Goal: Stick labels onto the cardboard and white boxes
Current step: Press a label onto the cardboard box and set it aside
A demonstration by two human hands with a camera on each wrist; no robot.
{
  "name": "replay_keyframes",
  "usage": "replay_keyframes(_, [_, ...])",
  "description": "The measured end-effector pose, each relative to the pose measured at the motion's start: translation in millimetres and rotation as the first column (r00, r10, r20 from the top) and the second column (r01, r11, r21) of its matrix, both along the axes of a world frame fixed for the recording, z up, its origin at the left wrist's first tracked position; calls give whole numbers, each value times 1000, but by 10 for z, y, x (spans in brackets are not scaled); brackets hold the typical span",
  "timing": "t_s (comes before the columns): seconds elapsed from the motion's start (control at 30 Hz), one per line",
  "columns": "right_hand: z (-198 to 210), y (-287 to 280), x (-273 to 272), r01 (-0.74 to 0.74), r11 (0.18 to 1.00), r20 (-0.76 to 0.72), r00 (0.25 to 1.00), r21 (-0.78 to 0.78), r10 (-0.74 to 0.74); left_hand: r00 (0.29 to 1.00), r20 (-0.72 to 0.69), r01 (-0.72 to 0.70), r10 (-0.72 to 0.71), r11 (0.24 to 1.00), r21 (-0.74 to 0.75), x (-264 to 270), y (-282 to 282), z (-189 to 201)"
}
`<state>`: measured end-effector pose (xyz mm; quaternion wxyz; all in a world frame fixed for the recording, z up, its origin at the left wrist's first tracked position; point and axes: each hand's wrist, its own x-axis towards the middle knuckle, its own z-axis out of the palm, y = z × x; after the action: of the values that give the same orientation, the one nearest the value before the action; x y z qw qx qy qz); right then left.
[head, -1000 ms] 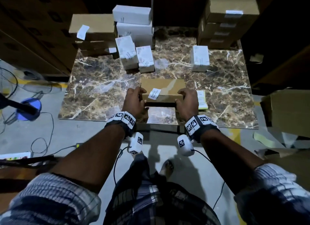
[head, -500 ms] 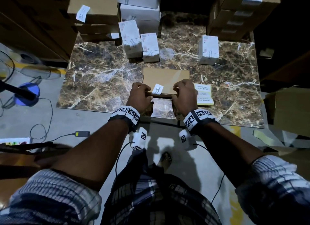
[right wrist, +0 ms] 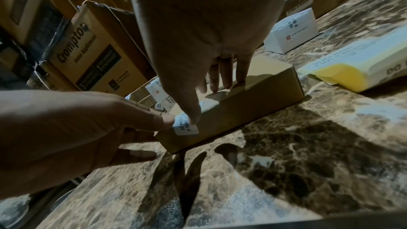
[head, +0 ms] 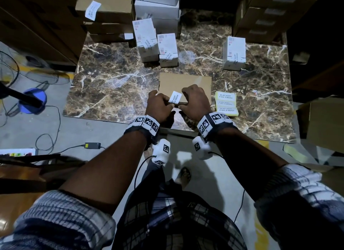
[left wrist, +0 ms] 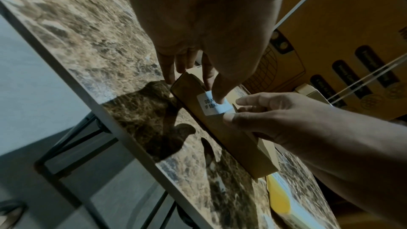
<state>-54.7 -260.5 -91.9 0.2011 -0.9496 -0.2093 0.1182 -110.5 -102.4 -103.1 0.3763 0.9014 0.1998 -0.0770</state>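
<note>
A flat cardboard box lies on the marble table near its front edge. A white seal label is folded over the box's near top edge onto its front face. My left hand holds the box's left end, thumb on the label. My right hand rests its fingers on the box top and presses its thumb on the label in the right wrist view. A yellow-backed sheet of labels lies just right of the box.
Three white boxes with labels stand further back on the table. Cardboard box stacks rise at the back left and back right. A fan and cables are on the floor at left.
The cardboard box was held tilted up off the table; now it lies flat. Both hands have closed in on the label at its near edge.
</note>
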Motion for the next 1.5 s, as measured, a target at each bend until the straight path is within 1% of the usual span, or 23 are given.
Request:
replay_keyframes(0.23, [13, 15, 34, 16, 1000, -37, 999, 14, -16, 996, 22, -81, 83, 995, -57, 80, 51, -65])
replay_keyframes(0.37, [45, 0, 57, 27, 999, -68, 997, 34, -25, 996, 53, -68, 71, 996, -59, 55, 67, -65])
replay_keyframes(0.43, [70, 4, 59, 33, 998, -84, 996, 54, -29, 996, 73, -46, 49, 998, -40, 11, 73, -38])
replay_keyframes(0.57, [95, -7, 59, 72, 991, -133, 989, 117, -56, 986, 164, 3, -3, 1000, 0, -55, 88, 22])
replay_keyframes(0.63, [112, -6, 66, 96, 986, -161, 984, 136, -74, 978, 205, 29, -38, 999, 45, -64, 106, 48])
replay_keyframes(0.8, [150, -13, 92, 160, 973, -220, 968, 167, -121, 966, 213, 130, -148, 987, 99, -26, 151, 58])
replay_keyframes(0.9, [162, -54, 110, 158, 973, -250, 962, 167, -113, 957, 212, 171, -197, 976, 131, -27, 174, 43])
replay_keyframes(1.0, [179, -161, 118, 149, 980, -222, 968, 130, -117, 969, 165, 157, -184, 974, 162, -56, 173, 42])
replay_keyframes(1.1, [163, -317, 113, 231, 971, -228, 950, 53, -213, 987, 92, 118, -133, 980, 160, -54, 145, 27])
replay_keyframes(1.13, [172, -361, 109, 274, 960, -232, 939, 63, -253, 989, 74, 114, -127, 981, 158, -44, 143, 17])
replay_keyframes(1.2, [179, -427, 108, 362, 922, -264, 911, 140, -317, 989, 60, 123, -134, 980, 155, -17, 135, -8])
replay_keyframes(1.27, [224, -440, 79, 410, 888, -333, 883, 208, -330, 991, 59, 114, -124, 983, 145, 12, 105, 1])
replay_keyframes(1.37, [239, -405, 75, 456, 850, -395, 855, 263, -336, 997, 62, 38, -45, 994, 105, 33, 66, 85])
replay_keyframes(1.43, [269, -373, 86, 470, 840, -378, 854, 272, -356, 995, 99, -1, -9, 995, 102, 60, 79, 152])
replay_keyframes(1.5, [300, -359, 140, 485, 831, -380, 848, 272, -370, 987, 159, -2, -16, 994, 113, 92, 100, 258])
